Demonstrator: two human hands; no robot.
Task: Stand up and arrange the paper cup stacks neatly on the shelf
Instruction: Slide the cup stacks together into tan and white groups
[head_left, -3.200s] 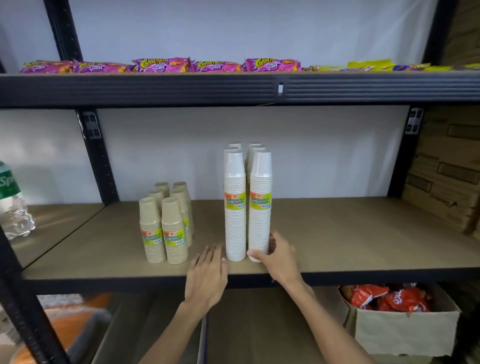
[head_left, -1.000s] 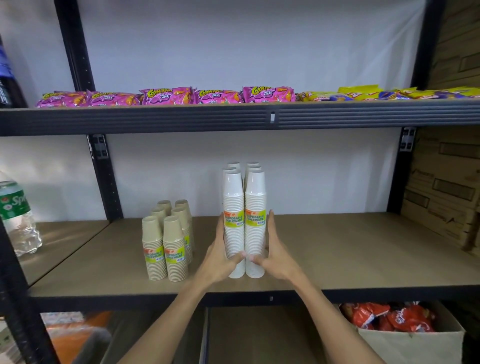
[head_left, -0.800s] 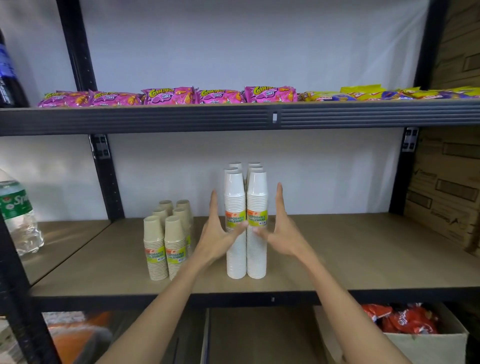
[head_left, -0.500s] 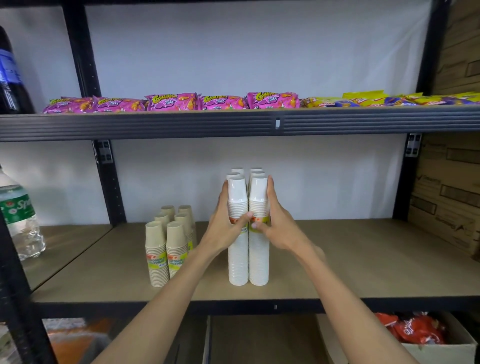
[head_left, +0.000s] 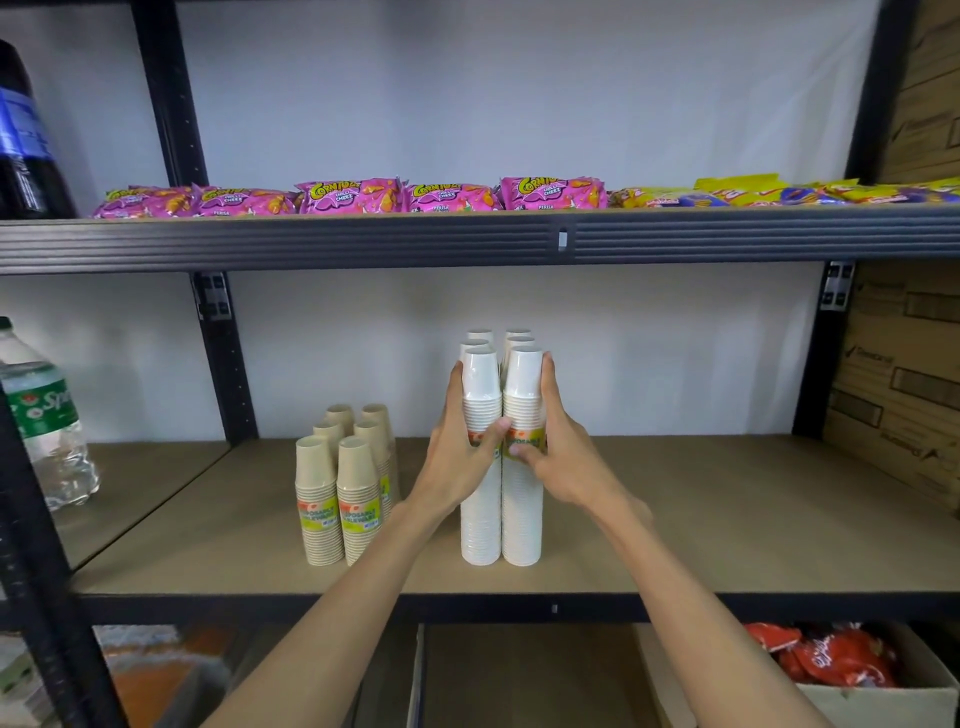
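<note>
Far left, neighbouring bay: clear water bottle (head_left: 44, 415), green label, upright. Above it, a dark soda bottle (head_left: 23, 140) on the upper level.

Upper level, left to right: pink snack packs (head_left: 353, 196) in a row, then yellow snack packs (head_left: 779, 189).

Middle shelf (head_left: 727, 519), left of centre: tan cup stacks (head_left: 343, 483), six, short, upright, in two tidy files, labelled low on the side.

Centre: white cup stacks (head_left: 498, 509), six, tall, upright, in two files running front to back, the front pair touching each other. Left hand (head_left: 460, 457) is pressed flat to the left flank of the front stack, thumb across its label; right hand (head_left: 563, 457) mirrors it on the right flank. Both hands clasp the front pair between them.

Handling, by judgement: nested paper, very light, thin-walled, easily dented; tall columns likely to bend or topple if pushed at the top. Best held mid-height or lower, squeezed gently from both sides.

Lower right: cardboard box (head_left: 872, 696) holding red packets (head_left: 826, 654).
</note>
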